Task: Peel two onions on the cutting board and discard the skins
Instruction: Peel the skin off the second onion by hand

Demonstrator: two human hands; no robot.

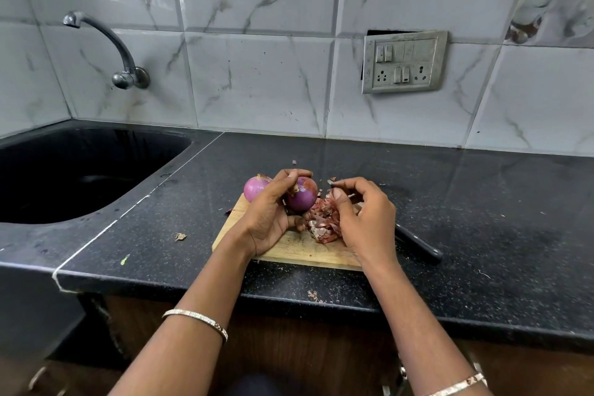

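Two forearms, nearest the camera, each with a thin silver bangle, left (196,321) and right (459,384), reaching forward over the tabletop (482,202) edge; tabletop black, speckled, polished.

Left grip (273,219): fingers and thumb curled round a peeled onion (301,198), purple and glossy, with a brown patch on its upper right; held raised just above the cutting board (289,251).

Right grip (366,219): fingers curled over a heap of skins (324,225), thumb touching the heap; whether it pinches a piece cannot be told.

Cutting board: pale wood, rectangular, lying flat near the tabletop's front edge; it carries the skins at centre right and a second onion (255,190), also purple and peeled, at the far left corner, just beside the left grip.

Knife (418,246): black handle jutting out to the right from beneath the right grip, resting on the tabletop past the board's edge.

Sink (80,170): dark basin sunk into the tabletop at left; interior in shadow, contents not discernible; curved metal tap (106,42) on the wall above it.

Loose scraps (180,236) on the tabletop left of the board.

Switch plate (404,61): grey, on the marble-patterned wall tiles, with rocker switches and two sockets; any markings too small to read.
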